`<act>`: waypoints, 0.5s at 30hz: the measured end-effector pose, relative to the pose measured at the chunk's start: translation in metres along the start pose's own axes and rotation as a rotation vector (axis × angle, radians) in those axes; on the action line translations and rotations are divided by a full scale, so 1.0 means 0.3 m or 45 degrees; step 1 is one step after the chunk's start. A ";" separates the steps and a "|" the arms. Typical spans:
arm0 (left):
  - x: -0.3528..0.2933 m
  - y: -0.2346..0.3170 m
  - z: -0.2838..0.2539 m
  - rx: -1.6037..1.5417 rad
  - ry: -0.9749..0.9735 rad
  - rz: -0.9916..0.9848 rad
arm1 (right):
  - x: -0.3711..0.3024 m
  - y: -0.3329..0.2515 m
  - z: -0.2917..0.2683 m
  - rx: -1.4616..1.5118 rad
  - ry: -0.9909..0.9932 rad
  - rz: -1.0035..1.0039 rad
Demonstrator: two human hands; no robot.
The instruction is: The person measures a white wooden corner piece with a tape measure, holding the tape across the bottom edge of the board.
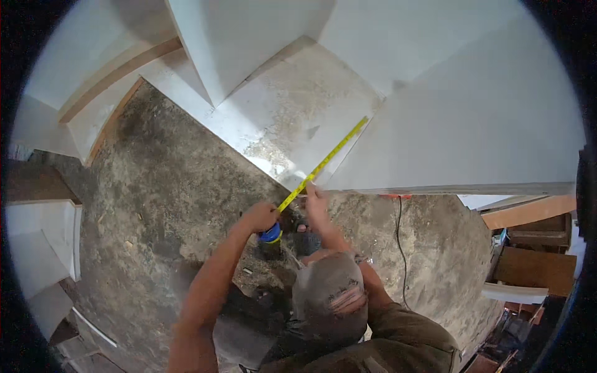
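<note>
A yellow tape measure blade (336,151) stretches slantwise over the white base panel (298,93) of a cabinet, its far end near the right side panel. My left hand (260,217) is closed at the near end of the blade, by a blue rounded part (272,234) that looks like the tape's case. Where the blade crosses the panel's front edge, my right hand (316,204) holds it with the fingertips; these are slightly blurred. Behind a grey cloth-covered shape with a torn patch (329,298), part of my right forearm is hidden.
White upright panels (448,118) enclose the base at the right and back, another (205,43) at its left. Dust lies on the base panel. A dark cable (401,248) runs across the stained floor (180,168). Wooden boards (535,270) are piled at the right; white pieces (46,242) stand left.
</note>
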State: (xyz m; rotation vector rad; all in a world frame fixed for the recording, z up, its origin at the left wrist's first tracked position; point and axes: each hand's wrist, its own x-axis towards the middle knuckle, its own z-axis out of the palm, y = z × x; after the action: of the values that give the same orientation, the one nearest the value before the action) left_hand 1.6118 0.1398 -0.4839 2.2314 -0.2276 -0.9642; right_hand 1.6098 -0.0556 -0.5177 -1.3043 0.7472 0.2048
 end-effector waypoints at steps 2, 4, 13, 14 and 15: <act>0.042 -0.005 0.030 -0.020 0.022 0.019 | -0.038 0.038 -0.035 -0.075 -0.083 -0.030; 0.101 -0.012 0.064 -0.119 0.019 0.071 | -0.074 0.072 -0.079 -0.178 -0.077 0.034; 0.375 0.071 0.174 -0.243 0.224 0.189 | -0.123 0.153 -0.204 -0.198 -0.046 0.050; 0.383 0.087 0.174 -0.273 0.248 0.151 | -0.118 0.143 -0.207 -0.181 -0.049 0.126; 0.393 0.102 0.166 -0.284 0.254 0.122 | -0.111 0.130 -0.203 -0.272 -0.080 0.026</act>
State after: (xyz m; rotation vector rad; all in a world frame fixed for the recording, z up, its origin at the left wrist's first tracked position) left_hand 1.6639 0.0431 -0.5564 2.0735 -0.1282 -0.6756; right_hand 1.5405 -0.0918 -0.5330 -1.4862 0.6991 0.3480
